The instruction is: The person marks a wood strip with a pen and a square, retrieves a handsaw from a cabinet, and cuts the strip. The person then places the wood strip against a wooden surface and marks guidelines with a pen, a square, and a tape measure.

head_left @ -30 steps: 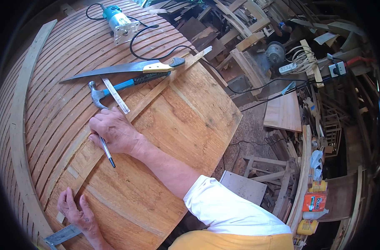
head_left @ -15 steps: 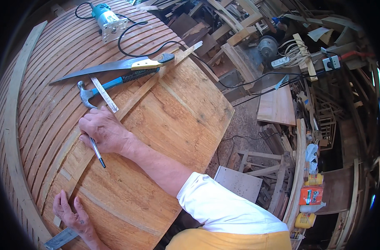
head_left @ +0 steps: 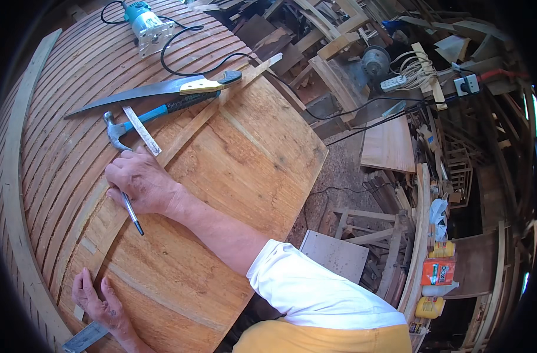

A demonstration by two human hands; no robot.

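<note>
My right hand [head_left: 140,183] is closed around a slim pen [head_left: 132,215], whose dark end points down toward my body. This hand rests on a long narrow wooden strip [head_left: 189,132] lying across a broad wooden panel [head_left: 245,194]. My left hand [head_left: 101,301] lies lower left, fingers extended and apart, on the near end of the strip. Close to its wrist is a flat metal blade [head_left: 86,336], partly cut off by the dark rim. A claw hammer [head_left: 116,129] with a blue handle lies just beyond my right hand, beside a short pale stick [head_left: 142,132].
A handsaw [head_left: 136,99] lies beyond the hammer on grooved slats [head_left: 62,141]. Farther off stands a teal trim router [head_left: 145,26] with its black cord. A curved batten [head_left: 14,159] runs along the left. Scrap wood, a power strip [head_left: 393,83] and yellow containers [head_left: 430,307] are at right.
The whole view has shifted slightly, moving the scene a little left and up. Both hands keep nearly the same places on the strip, and the pen stays in my right hand.
</note>
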